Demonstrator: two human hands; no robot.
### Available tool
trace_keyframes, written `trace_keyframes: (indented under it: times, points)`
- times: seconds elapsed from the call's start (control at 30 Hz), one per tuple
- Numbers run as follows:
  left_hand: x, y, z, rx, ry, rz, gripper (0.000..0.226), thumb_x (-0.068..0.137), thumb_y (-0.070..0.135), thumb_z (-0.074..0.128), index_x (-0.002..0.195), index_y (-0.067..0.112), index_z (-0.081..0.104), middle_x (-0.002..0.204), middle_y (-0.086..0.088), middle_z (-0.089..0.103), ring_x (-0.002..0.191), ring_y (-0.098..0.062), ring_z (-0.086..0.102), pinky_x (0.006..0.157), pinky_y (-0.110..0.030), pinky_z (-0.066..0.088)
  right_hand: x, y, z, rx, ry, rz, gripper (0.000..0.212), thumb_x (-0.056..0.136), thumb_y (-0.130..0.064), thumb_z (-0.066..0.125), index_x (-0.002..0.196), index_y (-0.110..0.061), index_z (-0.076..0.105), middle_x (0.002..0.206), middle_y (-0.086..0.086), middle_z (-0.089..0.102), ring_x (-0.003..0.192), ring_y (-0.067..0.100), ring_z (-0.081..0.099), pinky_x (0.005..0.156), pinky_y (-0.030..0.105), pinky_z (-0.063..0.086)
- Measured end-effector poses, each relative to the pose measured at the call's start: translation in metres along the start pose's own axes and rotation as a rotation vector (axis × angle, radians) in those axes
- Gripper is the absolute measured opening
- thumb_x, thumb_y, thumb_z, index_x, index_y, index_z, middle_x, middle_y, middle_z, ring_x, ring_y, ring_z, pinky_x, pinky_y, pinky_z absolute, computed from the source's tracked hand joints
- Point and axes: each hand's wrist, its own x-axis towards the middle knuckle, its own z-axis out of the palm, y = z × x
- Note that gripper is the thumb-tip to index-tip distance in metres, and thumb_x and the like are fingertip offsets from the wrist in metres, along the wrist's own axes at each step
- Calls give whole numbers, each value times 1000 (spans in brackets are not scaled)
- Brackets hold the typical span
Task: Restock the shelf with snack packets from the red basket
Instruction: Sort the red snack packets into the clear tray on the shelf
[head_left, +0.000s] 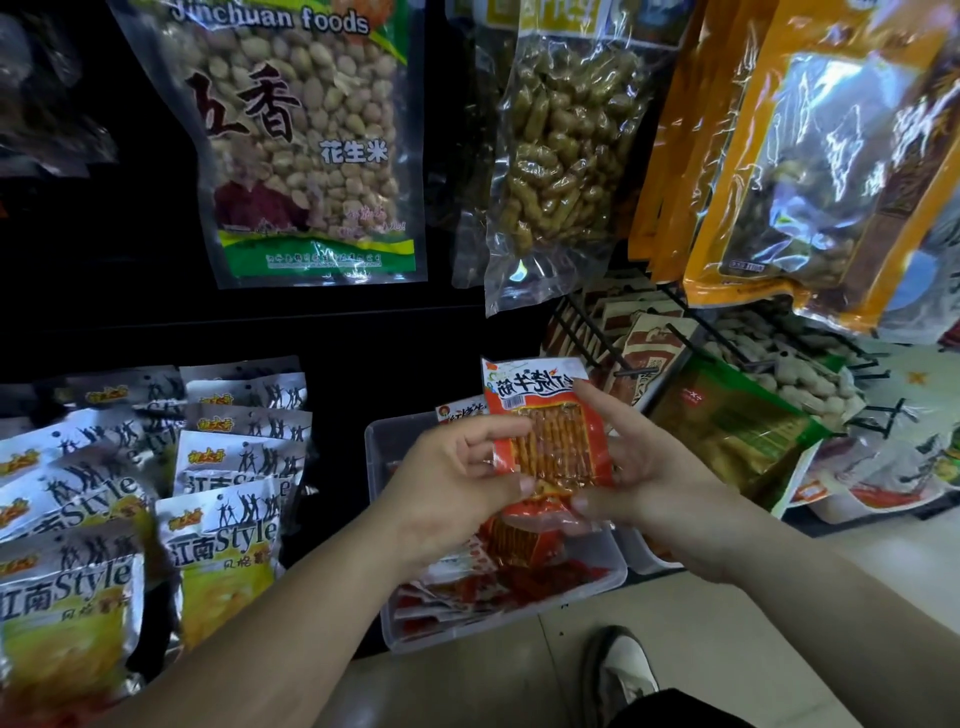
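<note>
An orange-red snack packet (545, 426) with a clear window stands upright between both my hands, above a clear plastic bin (514, 618). My left hand (452, 483) grips its left edge, thumb at the bottom and fingers curled on the front. My right hand (639, 467) holds its right edge from behind, thumb near the lower corner. More red packets (467, 582) of the same kind lie in the bin, and one stands behind the held packet. The red basket is not in view.
Silver and yellow packets (223, 525) fill the shelf at left. Bags of peanuts (306, 140) and other snacks (566, 150) hang above on hooks. Orange bags (810, 156) hang at right over a wire rack (649, 358). My shoe (618, 670) is on the tiled floor.
</note>
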Motion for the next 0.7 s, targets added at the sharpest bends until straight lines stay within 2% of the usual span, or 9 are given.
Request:
trace_keyframes:
  times: [0.07, 0.17, 0.23, 0.37, 0.43, 0.47, 0.53, 0.6, 0.7]
  points:
    - [-1, 0, 0, 90, -15, 4, 58, 86, 15, 83, 135, 37, 63, 130, 14, 67, 117, -5, 66, 99, -31, 58, 0, 0, -1, -14, 3, 1, 104, 82, 24, 71, 154, -45, 42, 132, 10, 70, 114, 36, 72, 83, 49, 63]
    - [0, -3, 1, 411, 143, 188, 58, 86, 28, 84, 139, 34, 62, 131, 25, 52, 124, 2, 54, 104, -24, 50, 0, 0, 2, -56, 9, -16, 99, 86, 22, 68, 154, -45, 43, 135, 5, 68, 111, 35, 73, 84, 51, 63]
    - [0, -3, 9, 394, 180, 284, 53, 87, 35, 82, 137, 36, 64, 131, 25, 52, 119, 4, 55, 98, -25, 53, -1, -1, 8, -132, -7, -73, 96, 89, 20, 65, 156, -43, 39, 132, 1, 71, 114, 29, 73, 89, 51, 63]
    - [-1, -3, 23, 297, 99, 205, 55, 86, 58, 71, 137, 54, 52, 128, 26, 62, 116, 10, 59, 92, -26, 58, -4, -4, 16, -240, -117, -126, 98, 93, 11, 68, 160, -46, 27, 110, -2, 76, 108, 24, 75, 93, 36, 60]
    - [3, -6, 17, 264, 98, 179, 37, 91, 35, 76, 117, 50, 56, 115, 24, 64, 99, 4, 67, 78, -31, 63, -5, -4, 15, -251, -181, -96, 97, 94, 0, 72, 159, -53, 24, 116, 2, 77, 115, 23, 72, 102, 37, 56]
    - [5, -9, 12, 253, 88, 163, 38, 92, 17, 74, 108, 46, 56, 109, 22, 65, 90, -2, 70, 72, -35, 64, -5, -4, 14, -241, -164, -82, 94, 93, -9, 75, 157, -56, 26, 120, 4, 76, 118, 21, 70, 104, 38, 55]
    - [6, -14, 3, 260, 47, 126, 46, 93, -4, 66, 97, 41, 56, 104, 16, 67, 82, -5, 71, 65, -33, 63, -1, -3, 12, -277, 15, -107, 83, 90, -33, 81, 152, -62, 33, 123, -2, 74, 114, 13, 70, 101, 39, 57]
    - [4, -16, -1, 295, 20, 111, 46, 93, -7, 63, 93, 39, 59, 107, 13, 67, 88, -4, 70, 66, -25, 60, 8, 1, 9, -434, 235, -196, 78, 87, -44, 80, 147, -66, 36, 128, -10, 63, 110, 3, 66, 94, 32, 59]
    - [5, -19, -5, 262, -24, 66, 44, 95, -9, 60, 95, 35, 65, 112, 2, 70, 98, -17, 72, 82, -40, 64, 22, 11, 7, -534, 303, -279, 68, 91, -33, 80, 135, -67, 40, 126, -30, 60, 115, -9, 57, 89, 13, 51]
